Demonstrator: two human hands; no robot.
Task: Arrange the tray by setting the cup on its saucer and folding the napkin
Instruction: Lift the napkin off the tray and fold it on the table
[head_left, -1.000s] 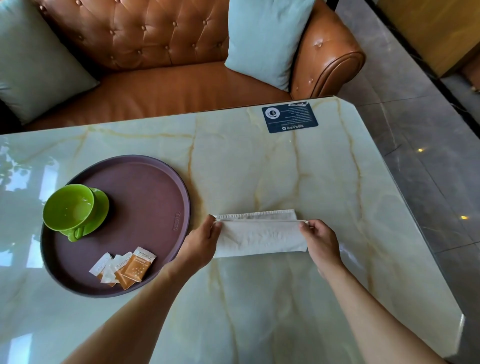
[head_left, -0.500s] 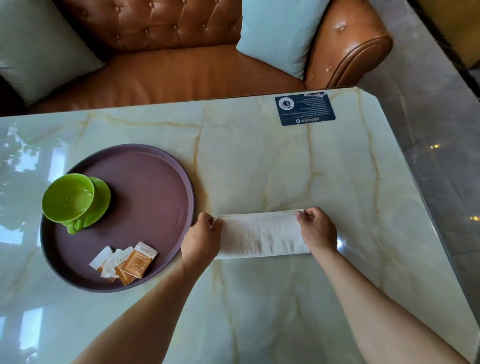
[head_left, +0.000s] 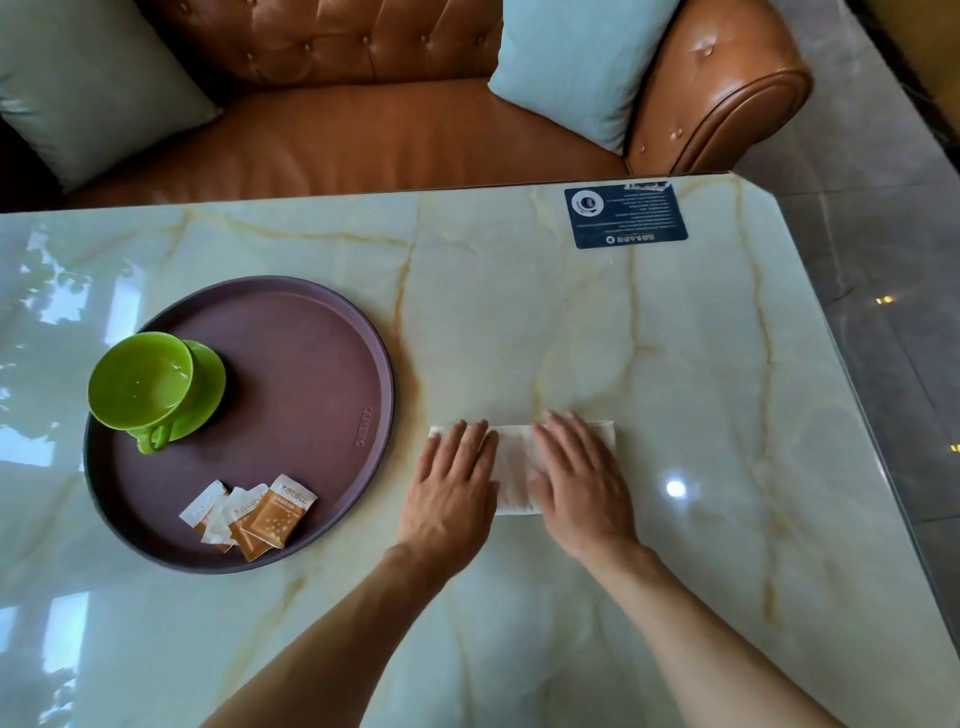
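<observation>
Both hands have released the pinch they held on the ends of the folded white paper napkin half a second ago and have moved inward onto its top surface. The left hand lies flat, palm down, fingers extended and together, over the left portion of the napkin. The right hand lies flat in the same way, fingers slightly spread, over the right portion. Neither hand grips anything; both are open and pressing downward.

The napkin lies as a narrow horizontal strip directly beneath both palms on the pale green marble-patterned table. A band of napkin shows between the two hands. Its upper left corner projects beyond the left fingertips, and its upper right corner projects beyond the right hand.

Left of the left hand, just beside it, sits the round dark purple plastic tray. Its rim is near the left thumb side but not touching the napkin. On the far-left part of the tray the bright green cup stands on its matching green saucer, handle toward the person. Nearer the left hand, at the tray's near edge, lie several orange and white sugar sachets, overlapping.

Well beyond the right hand, at the far table edge, lies a dark blue printed card.
</observation>
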